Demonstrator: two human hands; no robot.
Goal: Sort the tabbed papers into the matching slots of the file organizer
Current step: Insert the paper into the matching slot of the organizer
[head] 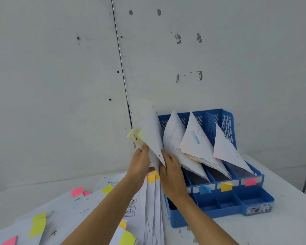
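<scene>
Head view: where is the bundle being sorted?

At the left end of the organizer (228, 121), upright and fanned. The left hand (140, 161) grips the bundle (152, 138) from the side away from the organizer, fingers curled round the lower edge. The right hand (171, 172) has its fingers curled on the near corner, on the organizer's side. A grip from both sides, I'd say, stops floppy sheets from splaying so they go down as one.

Why that end?

The bundle's tabs (135, 135) are pale yellow. Of the labels along the organizer's front, blue (204, 189), orange (225, 186) and pink (250, 181) show. The leftmost slot's label is hidden behind the right forearm, so the match is only my guess. Whether the bundle's bottom edge is already inside that slot I cannot tell, because the hands cover it.

What else is about?

The other three slots each hold slanted sheets (194, 138). Left of the organizer, loose sheets (69, 206) with pink and yellow tabs are spread over the worktop (281, 227). A thin stack (152, 209) lies just beside the organizer's left side.

Anything in the way?

The neighbouring slot's sheets (173, 135) lean close to the bundle and could snag it on the way down.
</scene>
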